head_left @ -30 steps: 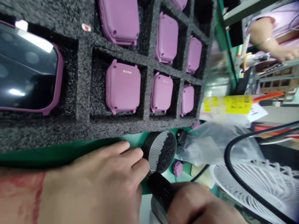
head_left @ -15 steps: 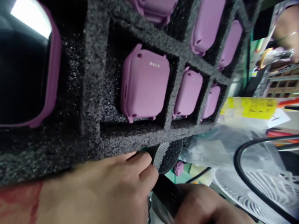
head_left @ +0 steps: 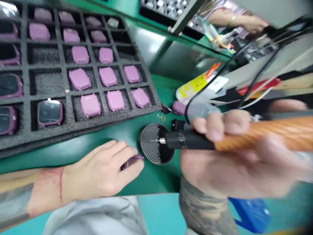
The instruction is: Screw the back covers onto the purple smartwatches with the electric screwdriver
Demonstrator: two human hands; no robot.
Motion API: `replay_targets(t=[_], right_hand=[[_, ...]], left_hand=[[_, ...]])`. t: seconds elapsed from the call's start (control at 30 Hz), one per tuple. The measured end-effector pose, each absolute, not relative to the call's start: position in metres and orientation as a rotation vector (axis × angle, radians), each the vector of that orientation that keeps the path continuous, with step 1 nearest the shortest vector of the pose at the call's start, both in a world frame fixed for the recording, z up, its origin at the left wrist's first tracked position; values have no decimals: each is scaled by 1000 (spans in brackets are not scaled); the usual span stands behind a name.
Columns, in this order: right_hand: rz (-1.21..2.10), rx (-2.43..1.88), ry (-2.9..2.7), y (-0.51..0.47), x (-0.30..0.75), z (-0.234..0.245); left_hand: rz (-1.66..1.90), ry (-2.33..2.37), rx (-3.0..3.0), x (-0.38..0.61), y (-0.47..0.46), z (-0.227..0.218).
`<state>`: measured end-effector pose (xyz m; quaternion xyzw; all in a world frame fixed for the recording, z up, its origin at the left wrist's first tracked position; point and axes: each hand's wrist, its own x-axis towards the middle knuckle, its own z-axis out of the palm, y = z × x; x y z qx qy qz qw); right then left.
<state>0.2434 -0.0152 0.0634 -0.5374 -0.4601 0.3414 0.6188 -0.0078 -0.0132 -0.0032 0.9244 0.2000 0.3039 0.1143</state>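
Note:
My left hand (head_left: 105, 169) rests on the green bench with its fingers curled round a small purple watch case (head_left: 130, 161), most of it hidden under the fingers. My right hand (head_left: 227, 156) is blurred and grips an electric screwdriver (head_left: 195, 141) with a black nose and an orange handle, held level. Its bit points left over a round black dish (head_left: 153, 143) with a dotted surface, just right of my left hand. Behind my left hand lies a black foam tray (head_left: 24, 137) holding several purple watch cases (head_left: 91, 105), some screen-up.
A loose purple case (head_left: 178, 107) and a small black part (head_left: 177, 124) lie behind the dish. A yellow-labelled bag (head_left: 198, 85) and black cables (head_left: 246, 58) are at the right. Another person's arm (head_left: 234, 18) works at the far right. A blue object (head_left: 251, 213) sits below the bench edge.
The view has pulled far back from the tray. My right hand has risen with the screwdriver level over the dish. My left hand now holds a purple case.

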Motion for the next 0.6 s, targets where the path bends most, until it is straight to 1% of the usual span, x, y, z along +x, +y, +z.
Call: replay_targets(t=[0.13, 0.27, 0.37, 0.43, 0.6], right_hand=[[1001, -971, -942, -1, 225, 52], [1229, -825, -1013, -4, 215, 28], [1328, -790, -1119, -5, 212, 19], [1294, -844, -1180, -3, 215, 18], [1013, -1078, -1316, 1, 232, 21]], left_hand=[[1269, 483, 2725, -18, -4, 9], [1347, 463, 2802, -25, -3, 12], [1377, 492, 2786, -28, -4, 10], [1395, 508, 2761, -29, -3, 8], [1418, 510, 2713, -26, 4, 8]])
